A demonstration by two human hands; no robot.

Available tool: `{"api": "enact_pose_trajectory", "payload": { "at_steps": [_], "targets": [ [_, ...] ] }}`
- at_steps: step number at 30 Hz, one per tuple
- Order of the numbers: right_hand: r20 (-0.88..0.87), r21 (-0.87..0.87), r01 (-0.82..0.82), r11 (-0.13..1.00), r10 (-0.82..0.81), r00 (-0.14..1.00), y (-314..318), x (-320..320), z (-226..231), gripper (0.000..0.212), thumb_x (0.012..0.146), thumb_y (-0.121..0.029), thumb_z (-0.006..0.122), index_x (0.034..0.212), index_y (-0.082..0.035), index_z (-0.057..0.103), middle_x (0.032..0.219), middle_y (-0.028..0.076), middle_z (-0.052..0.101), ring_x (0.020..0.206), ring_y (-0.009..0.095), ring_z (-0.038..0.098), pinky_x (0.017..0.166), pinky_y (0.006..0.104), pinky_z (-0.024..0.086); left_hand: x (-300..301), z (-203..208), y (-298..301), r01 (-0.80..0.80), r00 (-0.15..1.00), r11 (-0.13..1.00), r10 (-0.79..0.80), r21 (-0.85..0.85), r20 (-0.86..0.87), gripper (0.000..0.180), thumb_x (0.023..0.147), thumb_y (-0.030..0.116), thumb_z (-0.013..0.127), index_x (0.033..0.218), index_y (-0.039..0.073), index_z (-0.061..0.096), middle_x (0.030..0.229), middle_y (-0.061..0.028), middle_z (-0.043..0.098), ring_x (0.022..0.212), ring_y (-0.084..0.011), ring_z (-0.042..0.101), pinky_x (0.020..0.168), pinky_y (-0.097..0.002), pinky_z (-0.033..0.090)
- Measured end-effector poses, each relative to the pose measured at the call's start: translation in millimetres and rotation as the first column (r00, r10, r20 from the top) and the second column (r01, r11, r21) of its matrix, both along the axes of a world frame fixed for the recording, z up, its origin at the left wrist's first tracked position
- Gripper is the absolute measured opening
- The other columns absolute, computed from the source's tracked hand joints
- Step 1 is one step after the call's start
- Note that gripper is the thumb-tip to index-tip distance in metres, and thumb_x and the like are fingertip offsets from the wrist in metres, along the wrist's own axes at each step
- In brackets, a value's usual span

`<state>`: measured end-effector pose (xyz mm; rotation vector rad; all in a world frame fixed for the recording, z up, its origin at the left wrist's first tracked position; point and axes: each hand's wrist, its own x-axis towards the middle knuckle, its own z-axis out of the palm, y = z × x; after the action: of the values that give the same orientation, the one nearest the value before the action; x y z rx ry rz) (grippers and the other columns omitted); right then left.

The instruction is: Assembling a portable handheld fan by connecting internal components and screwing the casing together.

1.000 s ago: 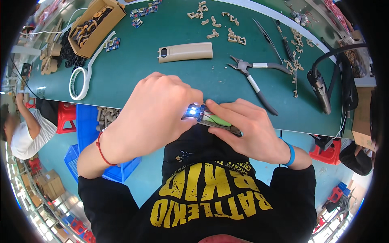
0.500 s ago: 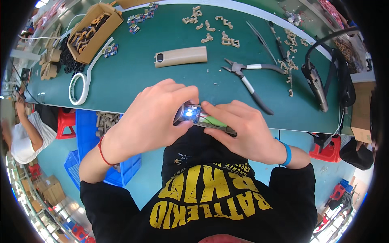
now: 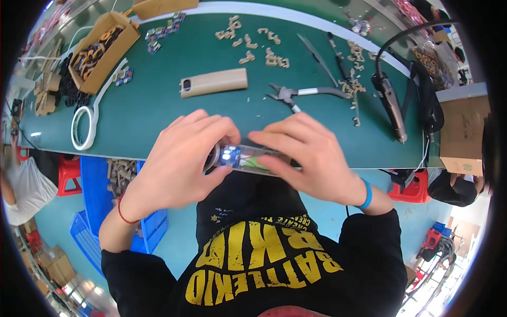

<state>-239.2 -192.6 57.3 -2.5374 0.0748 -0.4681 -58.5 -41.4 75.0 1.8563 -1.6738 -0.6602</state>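
1. The left hand (image 3: 185, 161) was curled around the rounded left end of an open casing (image 3: 251, 168), with its thumb and index finger bent about a circuit board (image 3: 230, 155) whose white lamps were lit.
2. The right hand (image 3: 311, 150) was looser, index finger and thumb spread, the thumb over a green battery cell (image 3: 252, 161). How firmly it gripped, or whether the index finger touched the casing, I could not tell.
3. The open casing was up in the hands, on the person's side of the curved beige shell (image 3: 214, 83), which lay on the green worktop (image 3: 137, 116).
4. Done, as far as could be judged: the board and cell were in the casing, and the glow suggested that power reached the board.
5. Not done: the casing was uncovered and the beige shell lay apart from it. Fingers hid whether the board was fully seated.
6. Right of the beige shell lay diagonal cutting pliers (image 3: 286, 94) and, farther right, a corded electric screwdriver (image 3: 390, 103); left of it, a roll of white tape (image 3: 95, 113); beyond it, small beige plastic parts (image 3: 275, 59).
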Motion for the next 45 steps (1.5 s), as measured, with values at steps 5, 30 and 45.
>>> {"api": "enact_pose_trajectory", "payload": {
  "at_steps": [5,30,45],
  "targets": [
    [-0.083,0.042,-0.083,0.996,0.086,0.993,3,3,-2,0.041,0.072,-0.013,0.081,0.111,-0.008,0.069,0.099,0.007,0.065,0.086,0.025,0.061,0.073,0.0352,0.051,4,-3,-2,0.037,0.999,0.999,-0.036,-0.027,0.037,0.031,0.064,0.003,0.075,0.092,0.006,0.061,0.085,-0.0076,0.059,0.08,-0.0294,0.053,0.07,-0.037,0.043],
    [-0.058,-0.479,0.365,0.799,-0.443,0.895,-133,23,-14,0.025,0.088,-0.008,0.064,0.111,-0.002,0.062,0.091,0.013,0.064,0.081,0.03,0.063,0.073,0.0389,0.05,-3,-20,2,-0.01,0.993,0.972,0.038,-0.233,0.115,0.04,0.063,0.006,0.073,0.102,0.008,0.064,0.083,-0.0058,0.059,0.078,-0.0271,0.054,0.069,-0.0351,0.046],
    [-0.39,0.545,0.309,0.779,-0.091,0.916,-13,-11,40,0.025,0.103,-0.019,0.043,0.104,0.002,0.057,0.097,0.014,0.06,0.084,0.017,0.062,0.073,0.0284,0.049,-3,-23,6,-0.036,0.991,0.973,0.063,-0.228,0.116,0.04,0.063,0.008,0.072,0.102,0.008,0.063,0.086,-0.0062,0.058,0.079,-0.028,0.054,0.07,-0.036,0.046]
  ]
}}
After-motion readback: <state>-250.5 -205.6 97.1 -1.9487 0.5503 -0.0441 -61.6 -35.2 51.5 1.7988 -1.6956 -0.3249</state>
